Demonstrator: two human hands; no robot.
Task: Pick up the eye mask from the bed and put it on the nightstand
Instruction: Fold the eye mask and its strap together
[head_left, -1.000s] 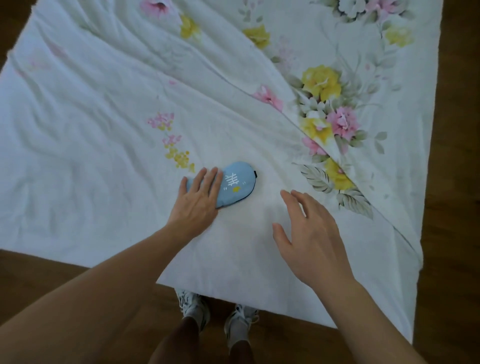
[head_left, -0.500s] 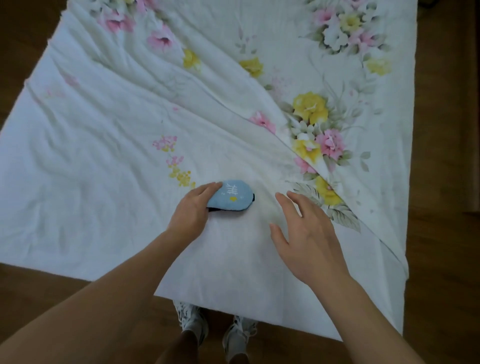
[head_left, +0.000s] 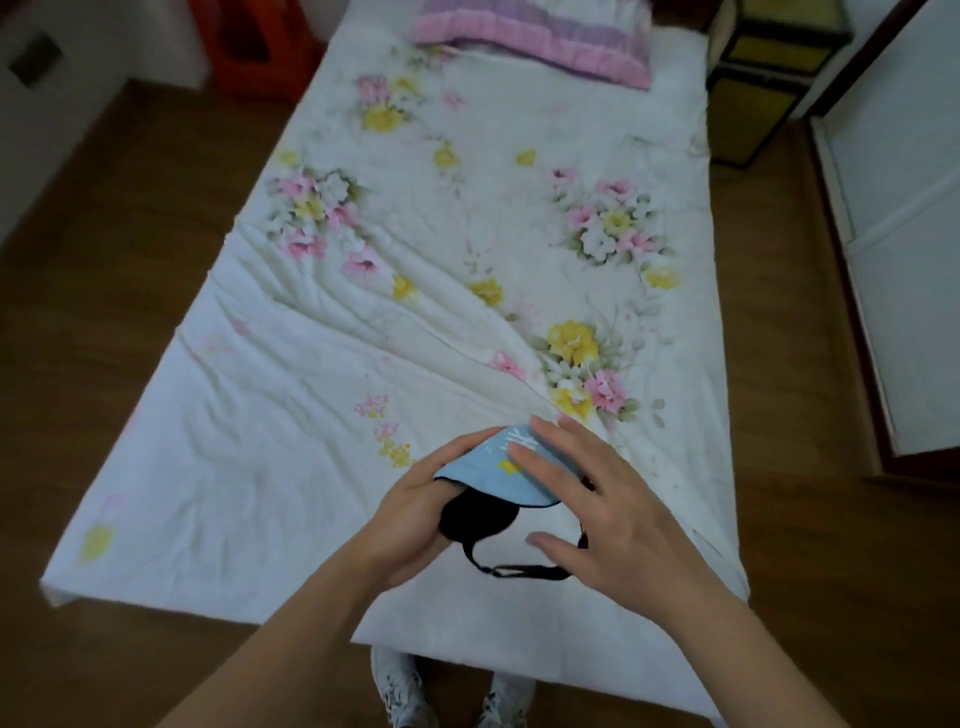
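The eye mask (head_left: 488, 470) is light blue on top with a black underside and a black strap hanging below it. It is lifted off the bed (head_left: 291, 467), above the near end of the floral sheet. My left hand (head_left: 415, 519) grips its left end from below. My right hand (head_left: 587, 499) has its fingers laid on the mask's right side, thumb under near the strap. The nightstand (head_left: 769, 78), dark with yellow panels, stands at the head of the bed on the far right.
A pink and purple pillow (head_left: 535, 41) lies at the head of the bed. A red object (head_left: 249, 47) stands at the far left, beside the bed. A white door or cabinet (head_left: 904, 208) runs along the right. My shoes (head_left: 410, 691) are on the wooden floor.
My left hand has lifted the mask off the sheet, and my right hand has come onto it. The strap now hangs free. The view has tilted up, showing the pillow and nightstand.
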